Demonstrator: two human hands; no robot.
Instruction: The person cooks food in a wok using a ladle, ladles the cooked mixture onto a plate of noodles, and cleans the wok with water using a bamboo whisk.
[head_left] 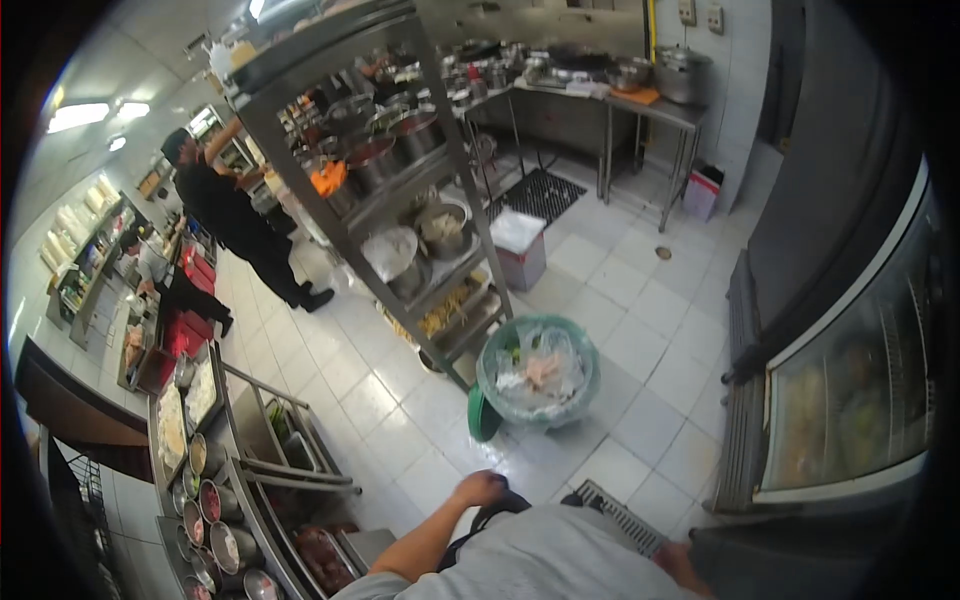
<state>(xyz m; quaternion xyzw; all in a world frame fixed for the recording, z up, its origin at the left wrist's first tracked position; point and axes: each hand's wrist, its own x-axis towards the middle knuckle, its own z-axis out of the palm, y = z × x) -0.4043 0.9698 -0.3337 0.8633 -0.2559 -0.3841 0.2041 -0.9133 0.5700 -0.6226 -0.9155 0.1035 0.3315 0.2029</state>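
My left hand (482,488) is low in the middle, in front of my grey shirt, beside something black at my waist. Its fingers are too small and dark to make out, so a grip cannot be confirmed. Partly cut off by the shirt, my right hand (682,568) hangs at the lower right near a dark surface, its fingers hidden. On the floor ahead stands a round bin (590,375) with a clear green-tinted bag and waste inside. A green lid (484,414) leans against the bin's left side.
A metal shelf rack (400,180) carries pots and trays. Left is a steel counter (245,480) with several metal containers. A glass-door fridge (850,370) stands right, with a floor drain (620,515) nearby. Two people in dark clothing, one nearer (235,215), work at left.
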